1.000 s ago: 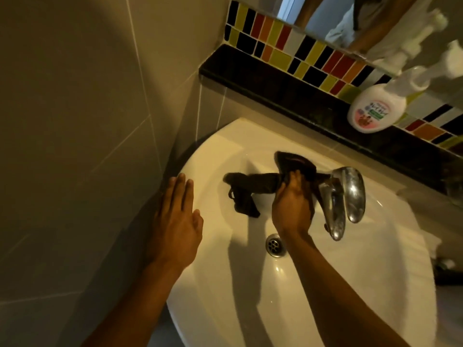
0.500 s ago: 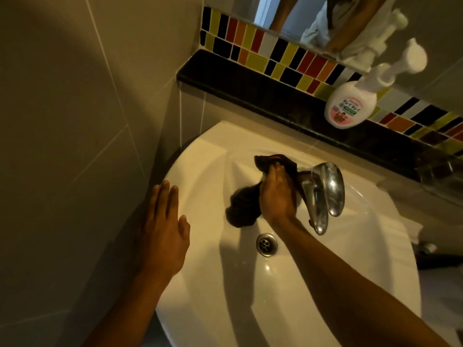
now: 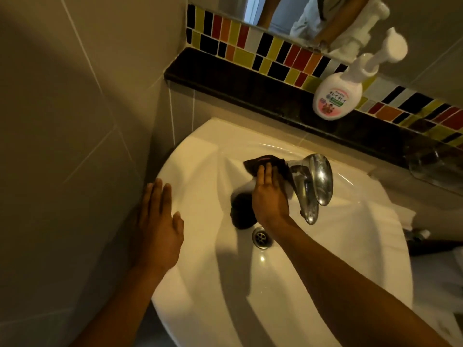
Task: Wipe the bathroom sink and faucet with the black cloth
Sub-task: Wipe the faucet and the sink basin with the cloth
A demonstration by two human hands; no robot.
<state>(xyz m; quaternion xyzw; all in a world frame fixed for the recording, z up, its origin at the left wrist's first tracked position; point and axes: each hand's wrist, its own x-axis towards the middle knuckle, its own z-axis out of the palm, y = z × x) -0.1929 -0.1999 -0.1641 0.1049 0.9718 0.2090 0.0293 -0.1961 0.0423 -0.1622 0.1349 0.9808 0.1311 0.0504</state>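
A white sink fills the middle of the view, with a chrome faucet at its back rim and a metal drain in the bowl. My right hand presses the black cloth against the back of the bowl, just left of the faucet's base. The cloth's loose end hangs down toward the drain. My left hand rests flat on the sink's left rim, fingers apart, holding nothing.
A black ledge runs behind the sink, under a strip of coloured tiles. A white pump soap bottle stands on it at the right. A tiled wall closes the left side. A glass lies at the far right.
My right hand has slid the cloth along the back of the bowl next to the faucet, and its loose end has bunched up and dropped toward the drain. The left hand stayed on the rim.
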